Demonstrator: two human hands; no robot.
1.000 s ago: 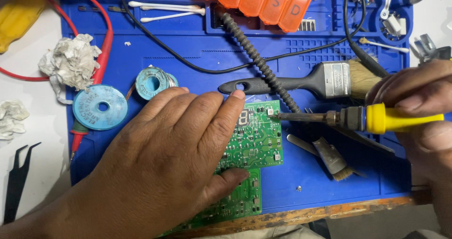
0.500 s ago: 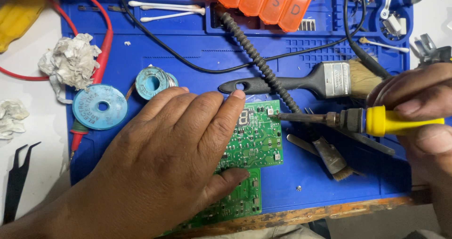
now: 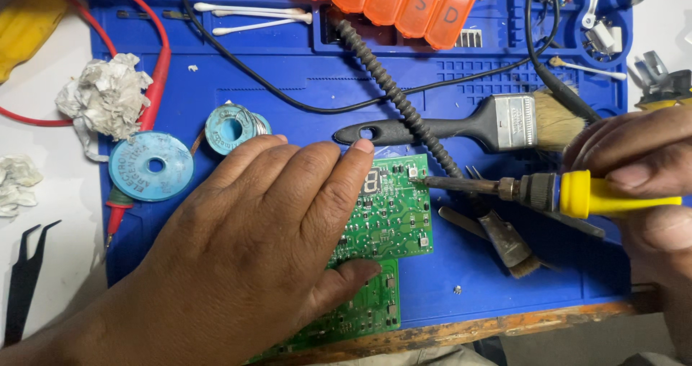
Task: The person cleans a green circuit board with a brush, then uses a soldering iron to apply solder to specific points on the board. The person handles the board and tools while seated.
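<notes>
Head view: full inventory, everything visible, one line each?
work mat: 1, blue, covers bench centre
circuit board: 1, green, mat centre, partly under left hand
soldering iron: 1, yellow handle, tip at board's upper right edge
brush: 1, black handle, above board
solder spool: 1, pale blue, left of board
wick reel: 1, blue, mat's left edge
cotton swabs: several, white, mat top
crumpled tissue: 1, white, mat's upper left
tweezers: 1, black, far left
left hand: flat on board
right hand: grips iron handle

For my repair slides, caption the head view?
Left hand pins green circuit board; right hand touches soldering iron to it.
</notes>
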